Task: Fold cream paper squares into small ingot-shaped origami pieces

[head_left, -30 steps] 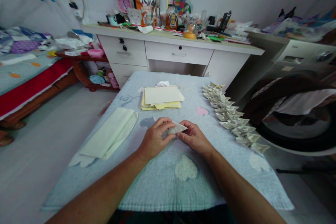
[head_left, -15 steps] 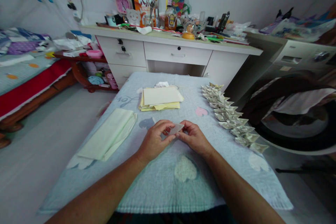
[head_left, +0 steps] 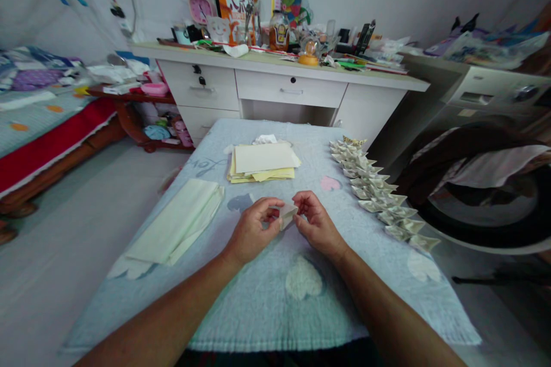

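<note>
Near the middle of the cloth-covered table, my left hand (head_left: pixel 256 228) pinches a small folded piece of pale paper (head_left: pixel 287 215) between thumb and fingers. My right hand (head_left: pixel 317 222) is at the paper's right corner, its thumb and index finger apart around that corner; whether they touch it is hard to see. Behind the hands lies a stack of cream and yellow paper sheets (head_left: pixel 263 158). A folded pale green sheet (head_left: pixel 176 221) rests to the left. Along the right edge stand rows of folded paper boats (head_left: pixel 379 195), several of them nested closely.
A light blue patterned cloth (head_left: pixel 258 309) covers the table. Beyond it stands a white desk (head_left: pixel 293 83) crowded with jars, a snack bag (head_left: pixel 238 3) and a pink clock (head_left: pixel 200 10). A washing machine (head_left: pixel 482 97) is at right, a bed (head_left: pixel 47 120) at left.
The right fingers have loosened from the paper and spread slightly. The paper has turned in the left hand and now shows a boxier, opened shape.
</note>
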Motion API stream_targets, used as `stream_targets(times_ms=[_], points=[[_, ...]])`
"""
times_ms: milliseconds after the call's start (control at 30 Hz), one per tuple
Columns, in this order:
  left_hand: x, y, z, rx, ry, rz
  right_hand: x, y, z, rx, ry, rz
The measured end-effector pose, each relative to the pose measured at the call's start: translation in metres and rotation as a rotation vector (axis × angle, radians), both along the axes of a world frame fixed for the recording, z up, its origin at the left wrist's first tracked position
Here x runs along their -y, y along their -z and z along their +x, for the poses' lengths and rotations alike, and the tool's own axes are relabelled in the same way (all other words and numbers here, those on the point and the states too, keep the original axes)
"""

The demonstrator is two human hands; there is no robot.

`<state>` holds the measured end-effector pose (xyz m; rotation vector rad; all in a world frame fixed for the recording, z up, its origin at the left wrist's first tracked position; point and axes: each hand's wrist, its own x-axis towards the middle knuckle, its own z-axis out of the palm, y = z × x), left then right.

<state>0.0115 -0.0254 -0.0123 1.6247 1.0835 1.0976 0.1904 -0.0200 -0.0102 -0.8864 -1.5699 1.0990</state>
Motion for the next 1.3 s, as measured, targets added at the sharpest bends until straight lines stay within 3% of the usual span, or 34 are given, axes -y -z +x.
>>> stream_targets(times_ms=[200, 433, 633, 833, 967, 1200, 1300], points=[[-0.002, -0.005, 0.003, 0.301, 0.033, -0.270, 0.001, -0.003, 0.001, 0.164, -0.003, 0.163], [-0.005, -0.006, 0.002, 0.540, 0.053, -0.346, 0.004, -0.008, -0.001, 0.226, 0.015, 0.233], [-0.009, 0.002, 0.001, 0.470, 0.033, -0.349, 0.005, -0.007, 0.001, 0.168, -0.059, 0.178], [-0.008, 0.002, 0.001, 0.395, 0.081, -0.333, 0.002, 0.000, -0.001, 0.020, 0.033, -0.102], [-0.006, 0.002, 0.002, 0.353, 0.098, -0.306, 0.000, 0.002, -0.003, 0.058, -0.022, -0.223], [-0.006, 0.003, 0.005, 0.232, 0.201, -0.359, 0.001, 0.002, -0.004, 0.018, 0.007, -0.198], [-0.005, 0.001, 0.005, 0.123, 0.158, -0.326, 0.002, 0.002, -0.005, 0.001, -0.015, -0.188]])
